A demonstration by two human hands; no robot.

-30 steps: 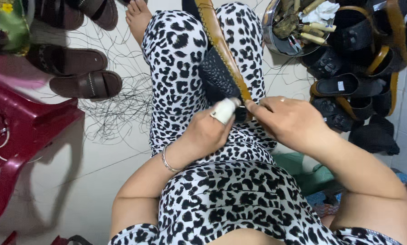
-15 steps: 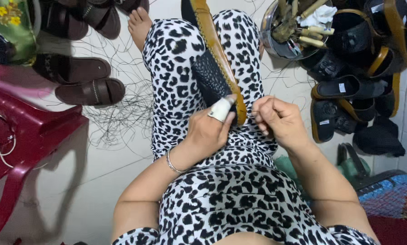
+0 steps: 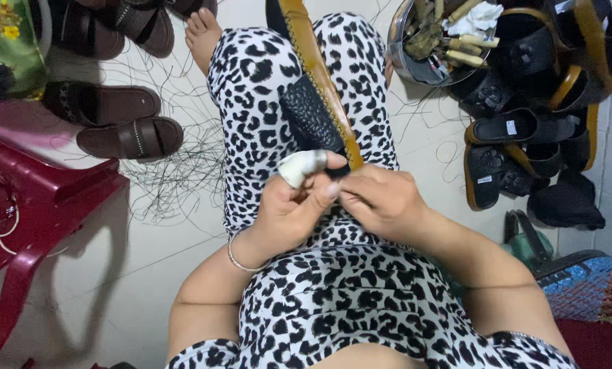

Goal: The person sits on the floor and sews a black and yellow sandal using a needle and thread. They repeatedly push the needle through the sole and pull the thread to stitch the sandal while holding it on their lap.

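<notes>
A sandal [image 3: 313, 89] with a tan sole edge and a black textured strap lies along my lap, between legs clothed in black-and-white spotted fabric. My left hand [image 3: 296, 205], with white tape wrapped round one finger and a thin bracelet on the wrist, grips the sandal's near end from the left. My right hand [image 3: 381, 201] presses against the same end from the right, fingers pinched together at the sole edge. Whatever the right fingers pinch is too small to make out.
A red plastic stool [image 3: 33, 205] stands at the left. Brown sandals [image 3: 128, 137] lie beside it on the pale floor, among loose dark threads [image 3: 176, 178]. At the right is a heap of black and tan sandals [image 3: 531, 130] and a metal bowl [image 3: 429, 41] of tools.
My two hands have closed together at the sandal's near end; a second ago the right hand was apart, to the right. The view has shifted slightly.
</notes>
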